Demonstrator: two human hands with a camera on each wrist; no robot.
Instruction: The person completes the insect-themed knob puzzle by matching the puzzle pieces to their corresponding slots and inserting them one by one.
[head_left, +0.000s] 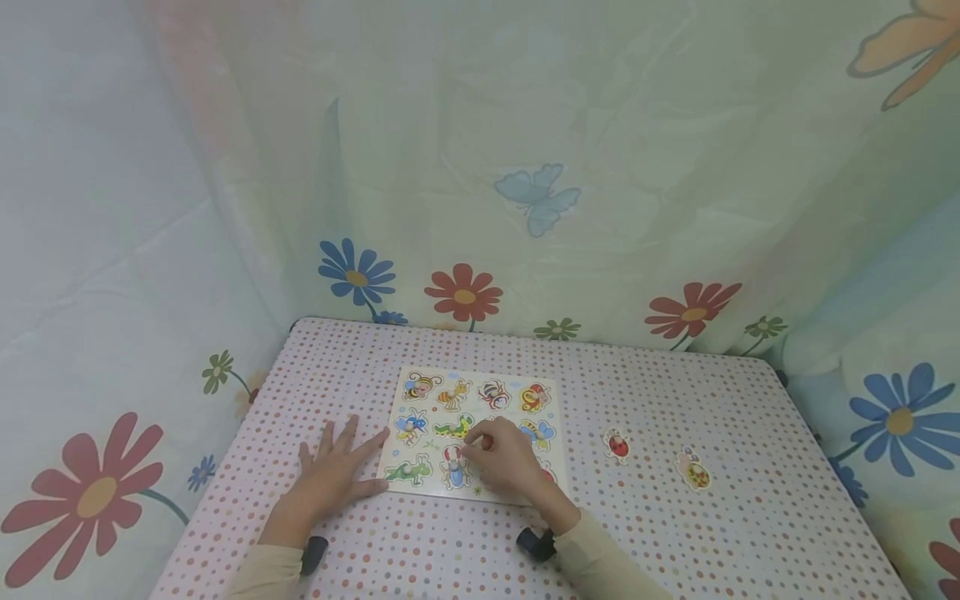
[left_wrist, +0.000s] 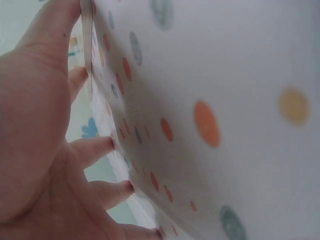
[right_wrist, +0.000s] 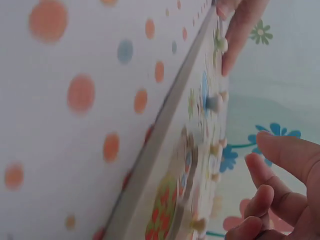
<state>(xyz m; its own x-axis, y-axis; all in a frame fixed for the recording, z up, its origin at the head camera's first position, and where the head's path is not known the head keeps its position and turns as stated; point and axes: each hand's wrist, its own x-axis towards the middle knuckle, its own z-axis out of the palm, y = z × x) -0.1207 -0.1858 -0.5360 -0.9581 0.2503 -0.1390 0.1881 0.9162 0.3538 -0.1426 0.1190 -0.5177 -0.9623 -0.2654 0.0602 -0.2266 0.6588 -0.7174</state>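
A wooden peg puzzle board point(head_left: 480, 492) printed with insects lies on the table, with several insect pieces set in it. My left hand point(head_left: 332, 473) is spread flat at the board's left side, thumb and forefinger at its edge. Over the lower middle of the board hovers my right hand point(head_left: 506, 458), its fingers loosely bent with nothing between them. Nearest to its fingertips are the blue beetle piece point(head_left: 455, 472) and the green caterpillar piece point(head_left: 453, 427). In the right wrist view, the right fingers point(right_wrist: 282, 150) are apart from the pegs point(right_wrist: 215, 103). The right hand hides part of the board.
To the right of the board lie a red ladybug piece point(head_left: 618, 446) and a yellow-green spotted insect piece point(head_left: 693, 471). A dotted cloth point(head_left: 420, 550) covers the table. Behind it hangs a curtain point(head_left: 420, 167) with flowers and butterflies.
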